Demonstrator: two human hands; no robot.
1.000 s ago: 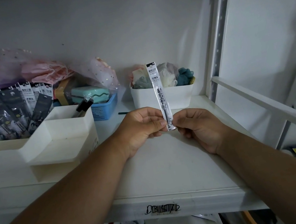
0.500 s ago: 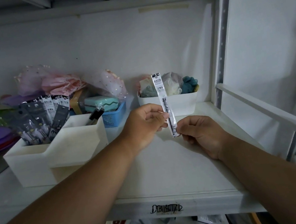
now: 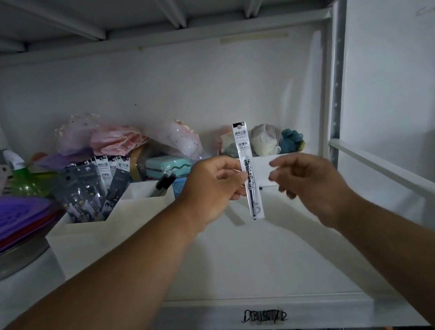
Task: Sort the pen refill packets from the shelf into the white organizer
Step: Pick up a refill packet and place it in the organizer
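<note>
Above the shelf (image 3: 254, 259), the left hand (image 3: 214, 188) pinches a refill packet (image 3: 248, 171) upright; the right hand (image 3: 307, 179) hovers beside it, released; carry it leftward, sliding it bottom-first into the white organizer (image 3: 123, 225) beside the packets there.

Left hand (image 3: 214, 188) pinches the refill packet (image 3: 248, 171) upright at its fingertips; right hand (image 3: 307, 179), fingers loose, hovers just beside it, apart.
</note>
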